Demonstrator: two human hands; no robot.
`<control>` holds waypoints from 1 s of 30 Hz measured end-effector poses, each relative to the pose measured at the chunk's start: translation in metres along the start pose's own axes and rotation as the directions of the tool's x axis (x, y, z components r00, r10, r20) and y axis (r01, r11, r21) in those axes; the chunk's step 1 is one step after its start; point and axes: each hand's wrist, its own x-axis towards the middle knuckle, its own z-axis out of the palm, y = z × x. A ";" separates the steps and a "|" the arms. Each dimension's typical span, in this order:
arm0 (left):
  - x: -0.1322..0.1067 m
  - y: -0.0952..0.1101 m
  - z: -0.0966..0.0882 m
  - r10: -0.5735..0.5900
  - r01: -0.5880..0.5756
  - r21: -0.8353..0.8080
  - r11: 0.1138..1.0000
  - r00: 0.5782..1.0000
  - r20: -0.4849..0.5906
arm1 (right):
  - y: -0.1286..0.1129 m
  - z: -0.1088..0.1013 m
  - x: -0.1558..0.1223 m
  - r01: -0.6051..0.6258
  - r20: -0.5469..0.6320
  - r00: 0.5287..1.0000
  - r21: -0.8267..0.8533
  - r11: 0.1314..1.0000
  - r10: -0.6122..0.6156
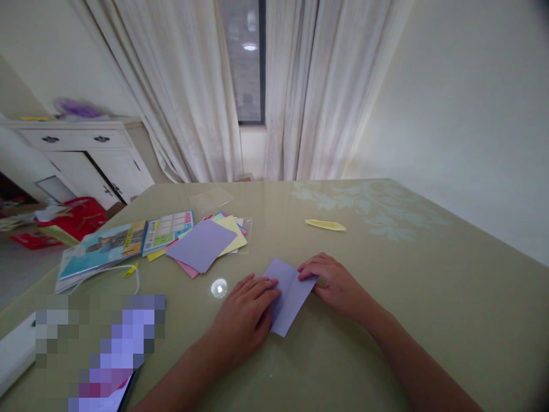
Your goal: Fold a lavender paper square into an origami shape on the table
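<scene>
A light purple sheet of paper [288, 303] with a crease down its middle is between my hands, just above or on the table. My left hand [246, 309] holds its left half, fingers on top and thumb by the lower left edge. At the upper right edge, my right hand [330, 283] pinches the sheet, its right half tilted up a little. Beyond the hands lies a narrow folded yellow paper piece [326, 225]. To the left is a loose stack of coloured paper sheets [203, 243], a purple one on top.
A picture booklet [105, 252] and a colourful printed packet [169, 229] lie at the table's left. Nearer are a white cable [138, 280], a round clear disc [219, 288] and a pixelated device [120, 366]. Curtains [189, 86] hang behind the glossy table [429, 297].
</scene>
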 end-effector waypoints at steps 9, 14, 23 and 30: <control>0.002 0.003 -0.002 -0.031 0.032 0.004 0.999 0.999 -0.026 | -0.002 0.002 -0.001 -0.018 0.000 1.000 0.004 1.000 0.018; 0.001 0.003 -0.003 -0.069 0.069 0.002 0.998 0.998 -0.011 | -0.003 0.002 -0.001 -0.015 0.021 1.000 0.000 1.000 0.015; 0.000 0.002 -0.003 -0.099 0.099 0.023 0.995 0.995 0.021 | -0.005 0.004 -0.003 -0.001 0.059 0.998 -0.017 1.000 0.002; -0.001 0.001 -0.003 -0.090 0.090 0.019 0.996 0.996 -0.003 | -0.007 0.004 -0.003 0.002 0.082 0.997 -0.026 1.000 0.000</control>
